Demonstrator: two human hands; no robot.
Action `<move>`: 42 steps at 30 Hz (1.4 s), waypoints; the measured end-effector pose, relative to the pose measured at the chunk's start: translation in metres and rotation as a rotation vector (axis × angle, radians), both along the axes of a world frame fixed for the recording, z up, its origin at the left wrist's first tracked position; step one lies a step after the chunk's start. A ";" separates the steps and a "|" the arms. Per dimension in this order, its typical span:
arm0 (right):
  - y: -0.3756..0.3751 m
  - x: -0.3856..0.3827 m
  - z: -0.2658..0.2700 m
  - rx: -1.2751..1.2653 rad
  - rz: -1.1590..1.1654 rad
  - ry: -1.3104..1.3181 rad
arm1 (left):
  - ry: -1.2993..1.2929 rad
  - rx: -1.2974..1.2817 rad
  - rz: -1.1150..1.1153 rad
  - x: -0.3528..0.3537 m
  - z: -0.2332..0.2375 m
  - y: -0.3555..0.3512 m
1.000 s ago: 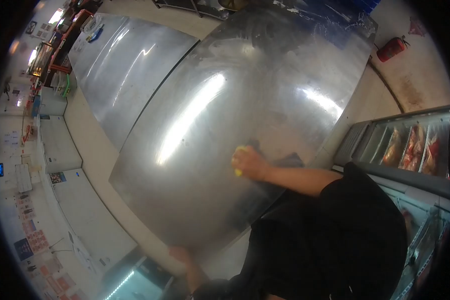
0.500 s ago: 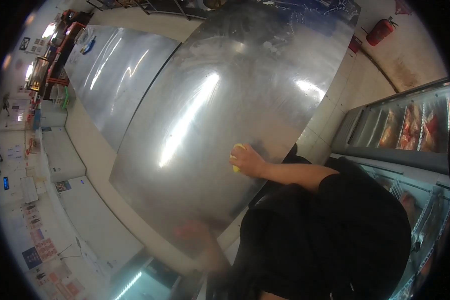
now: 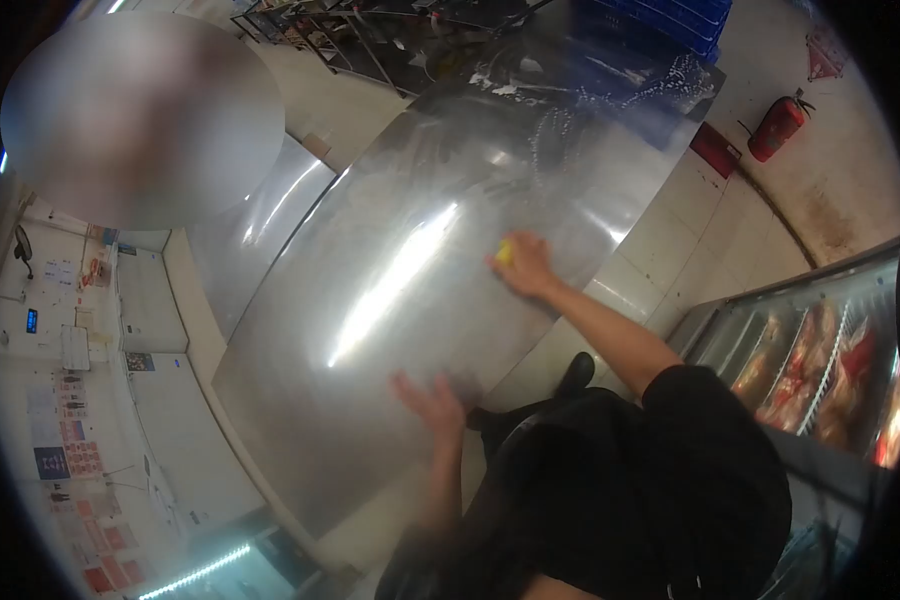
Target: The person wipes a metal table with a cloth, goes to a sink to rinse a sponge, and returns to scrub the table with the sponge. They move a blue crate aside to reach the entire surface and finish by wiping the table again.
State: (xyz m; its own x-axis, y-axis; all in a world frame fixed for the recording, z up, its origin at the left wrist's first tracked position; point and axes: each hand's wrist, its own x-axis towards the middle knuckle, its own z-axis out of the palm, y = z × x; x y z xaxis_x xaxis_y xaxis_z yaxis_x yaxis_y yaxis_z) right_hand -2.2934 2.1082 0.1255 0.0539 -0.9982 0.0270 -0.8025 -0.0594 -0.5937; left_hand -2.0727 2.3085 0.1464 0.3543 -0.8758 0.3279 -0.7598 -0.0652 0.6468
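Note:
A large shiny metal table (image 3: 370, 400) fills the middle of the view, with wet marks and white foam toward its far end. My right hand (image 3: 526, 264) rests on its right part, fingers wrapped round a small yellow sponge (image 3: 506, 252). Nearer to me, at the table's lower part, my left hand (image 3: 432, 402) has its fingers spread and holds nothing. It is slightly blurred.
A second metal table (image 3: 260, 210) adjoins on the left. At the far end are blue crates (image 3: 685, 22) and a dark rack (image 3: 370, 50). A fire extinguisher (image 3: 778, 126) stands right, above a display fridge (image 3: 820, 370) with packaged food. White chest units (image 3: 185, 430) line the left.
My right hand has moved up the table toward its far end with the sponge. My left hand has shifted slightly right and up. The view has turned, and a blurred oval now covers the upper left.

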 end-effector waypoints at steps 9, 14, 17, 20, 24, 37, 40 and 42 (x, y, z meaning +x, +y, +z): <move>0.003 -0.152 -0.018 -0.336 -0.383 -0.369 | -0.469 0.204 -0.831 -0.095 0.037 -0.139; -0.027 -0.252 -0.076 -0.132 -1.123 -0.464 | -0.502 0.289 -0.935 -0.089 0.022 -0.158; -0.035 -0.269 -0.083 0.186 -1.180 -0.986 | -0.511 0.258 -0.834 -0.090 -0.001 -0.151; -0.071 -0.307 -0.117 0.351 -1.269 -1.233 | -0.516 0.325 -0.605 -0.110 -0.023 -0.148; -0.119 -0.312 -0.085 0.190 -1.186 -1.209 | -0.436 0.392 -0.534 -0.119 -0.011 -0.144; -0.130 -0.320 -0.093 0.222 -1.409 -0.219 | -0.477 0.102 -0.095 -0.097 -0.018 -0.375; -0.129 -0.330 -0.121 0.101 -1.397 -0.224 | -0.404 0.180 -0.120 -0.109 -0.021 -0.397; -0.127 -0.332 -0.119 0.130 -1.442 -0.270 | -0.335 0.159 -0.209 -0.140 -0.036 -0.366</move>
State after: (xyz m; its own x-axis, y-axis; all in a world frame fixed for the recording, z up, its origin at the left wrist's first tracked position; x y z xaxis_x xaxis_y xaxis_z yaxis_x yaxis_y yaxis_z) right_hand -2.6255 1.9815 0.0061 -0.9594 -0.1794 -0.2174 0.0131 0.7421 -0.6701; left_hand -2.2130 1.9421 0.1106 0.0604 -0.9665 0.2496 -0.9337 0.0337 0.3566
